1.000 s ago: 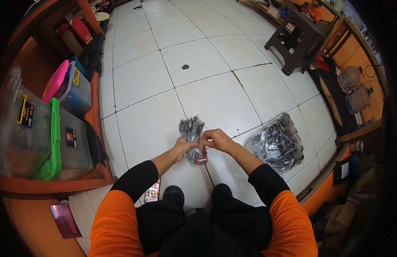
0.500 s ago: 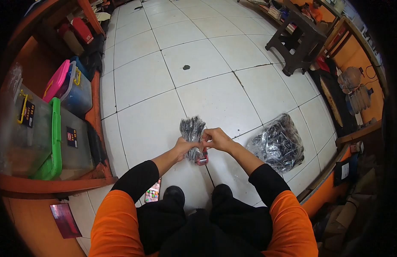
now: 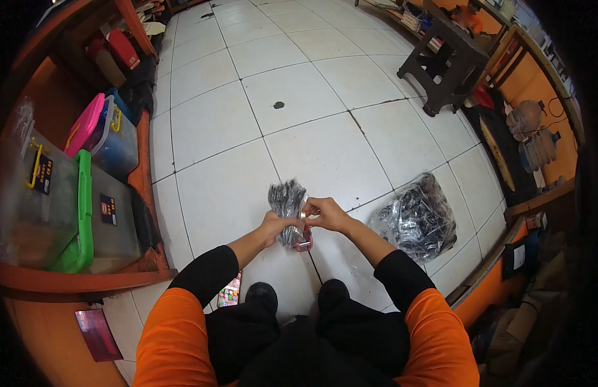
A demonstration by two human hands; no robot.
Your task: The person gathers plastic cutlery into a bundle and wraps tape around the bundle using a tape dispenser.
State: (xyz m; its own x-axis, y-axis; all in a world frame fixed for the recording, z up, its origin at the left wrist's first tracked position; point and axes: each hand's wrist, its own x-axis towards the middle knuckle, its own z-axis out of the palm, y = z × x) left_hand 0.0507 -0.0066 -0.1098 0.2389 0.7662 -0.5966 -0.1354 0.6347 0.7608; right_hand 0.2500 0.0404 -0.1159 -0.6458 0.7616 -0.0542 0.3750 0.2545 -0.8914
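My left hand (image 3: 273,227) is closed around a bundle of black pieces in clear plastic wrappers (image 3: 288,198), its thumb lying across the front. Against the bundle's right side, my right hand (image 3: 327,214) makes a pinch; what its fingertips hold is hidden. Just below the fingers, on the white tile floor, is a small red tool (image 3: 304,241) that looks like a tape dispenser, partly covered by the bundle. A larger clear plastic bag full of similar black pieces (image 3: 415,219) lies on the floor to the right.
A phone with a lit screen (image 3: 229,292) lies by my left foot. Plastic storage boxes with green (image 3: 84,213) and pink (image 3: 86,122) lids line the left shelf. A dark stool (image 3: 447,58) stands at the upper right, with a person in orange (image 3: 470,18) beyond it.
Both hands stay at the bundle with almost the same grip. The bundle's top has tilted slightly, and the whole view has shifted a little.
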